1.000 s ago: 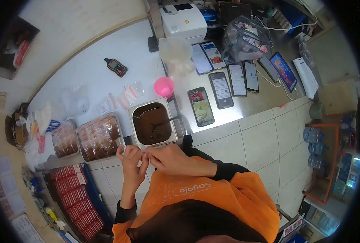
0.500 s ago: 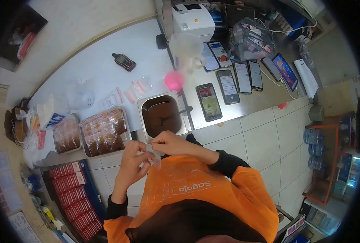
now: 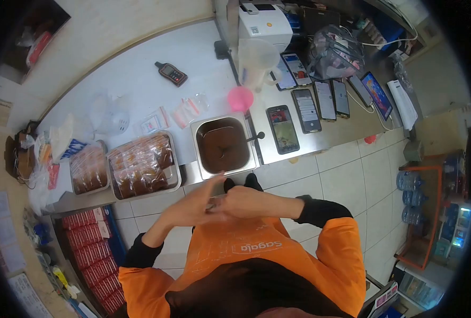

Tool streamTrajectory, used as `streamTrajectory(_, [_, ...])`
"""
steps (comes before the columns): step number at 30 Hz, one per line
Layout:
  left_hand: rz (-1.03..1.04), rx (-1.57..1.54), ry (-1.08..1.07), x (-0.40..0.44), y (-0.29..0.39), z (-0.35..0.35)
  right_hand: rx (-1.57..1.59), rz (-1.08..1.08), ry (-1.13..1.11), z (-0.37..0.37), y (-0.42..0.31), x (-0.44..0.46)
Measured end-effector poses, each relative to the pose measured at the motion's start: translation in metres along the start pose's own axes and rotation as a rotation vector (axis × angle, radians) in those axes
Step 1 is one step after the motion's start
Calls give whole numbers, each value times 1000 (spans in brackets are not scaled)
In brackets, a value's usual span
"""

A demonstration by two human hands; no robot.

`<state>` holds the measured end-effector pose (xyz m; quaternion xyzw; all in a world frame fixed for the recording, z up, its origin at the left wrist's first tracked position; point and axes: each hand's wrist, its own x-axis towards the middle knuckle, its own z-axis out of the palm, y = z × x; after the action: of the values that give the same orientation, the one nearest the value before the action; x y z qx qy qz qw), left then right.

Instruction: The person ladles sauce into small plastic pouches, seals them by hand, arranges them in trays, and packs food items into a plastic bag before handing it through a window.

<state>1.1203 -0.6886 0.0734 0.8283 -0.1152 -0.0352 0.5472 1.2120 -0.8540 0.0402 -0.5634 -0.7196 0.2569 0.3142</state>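
Just below a steel pan of brown liquid (image 3: pixel 222 148), my two hands meet in front of the orange shirt. My left hand (image 3: pixel 192 206) is smeared by motion, its fingers reaching across toward the other hand. The fingers of my right hand (image 3: pixel 246 202) are curled closed against it. Something small and pale, perhaps clear plastic, shows between them, too blurred to make out. A dark-handled utensil (image 3: pixel 255 137) rests in the pan. Left of the pan stand a larger tray of wrapped brown items (image 3: pixel 178 183) and a smaller tray of them (image 3: pixel 104 189).
A pink cup (image 3: pixel 240 99) and a clear jug (image 3: pixel 258 58) stand behind the pan. Several phones, one of them a near phone (image 3: pixel 283 130), lie to the right. A handheld meter (image 3: pixel 172 73) and small plastic bags (image 3: pixel 189 110) lie farther back. Red boxes (image 3: pixel 95 257) fill a lower shelf.
The view has shifted, so the counter items appear farther right. Both hands have moved right in view and come together; the clear plastic seen hanging between them half a second ago is now indistinct.
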Motion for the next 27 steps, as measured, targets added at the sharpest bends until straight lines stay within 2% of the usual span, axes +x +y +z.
streamTrajectory(1, [-157, -124, -124, -14, -8, 14, -129, 97, -32, 6, 1, -4])
streamTrajectory(2, [-233, -190, -179, -22, -20, 20, -130, 88, -41, 5, -1, -7])
streamTrajectory(4, [-411, -285, -319, -36, -44, 23, 49, 49, 64, 1, -5, -13])
streamTrajectory(5, [-510, -320, -408, -43, -52, 19, 217, 167, 332, 15, 7, -27])
streamTrajectory(6, [-510, -323, -394, -52, -55, 13, 385, 286, 595, 32, 22, -41])
streamTrajectory(7, [-528, -501, -212, -63, -58, 7, 945, 767, 1006, 35, 24, -47])
streamTrajectory(8, [-540, -675, -30, -70, -59, 5, 1036, 756, 1279, 28, 41, -50])
streamTrajectory(9, [-542, -677, -19, -72, -58, 3, 1286, 829, 1419, 21, 61, -52])
streamTrajectory(10, [-498, -771, 55, -72, -55, 1, 1249, 886, 1382, 13, 80, -53])
streamTrajectory(11, [-451, -863, 131, -72, -52, 1, 1234, 829, 1303, 7, 97, -57])
streamTrajectory(13, [-437, -906, 153, -68, -46, 1, 1066, 781, 1051, -12, 113, -54])
streamTrajectory(14, [-422, -947, 163, -68, -44, 0, 1064, 777, 1044, -15, 112, -51])
streamTrajectory(16, [-355, -977, 197, -75, -54, 3, 615, 654, 825, -24, 106, -45])
streamTrajectory(17, [-292, -1008, 223, -79, -58, 4, 613, 650, 821, -28, 98, -44])
streamTrajectory(19, [-280, -972, 296, -85, -59, 6, 101, 486, 773, -31, 81, -46])
streamTrajectory(20, [-273, -936, 365, -88, -59, 8, 56, 458, 780, -26, 87, -51])
streamTrajectory(21, [-275, -939, 369, -91, -60, 10, 58, 458, 776, -17, 96, -55])
streamTrajectory(23, [-344, -656, 465, -93, -62, 13, 484, 652, 956, 1, 113, -62])
streamTrajectory(24, [-342, -657, 467, -93, -66, 15, 483, 651, 954, 7, 119, -64])
streamTrajectory(26, [-335, -216, 543, -91, -72, 18, 794, 718, 1062, 14, 123, -65])
streamTrajectory(27, [-334, -215, 543, -91, -71, 19, 794, 717, 1063, 16, 123, -67])
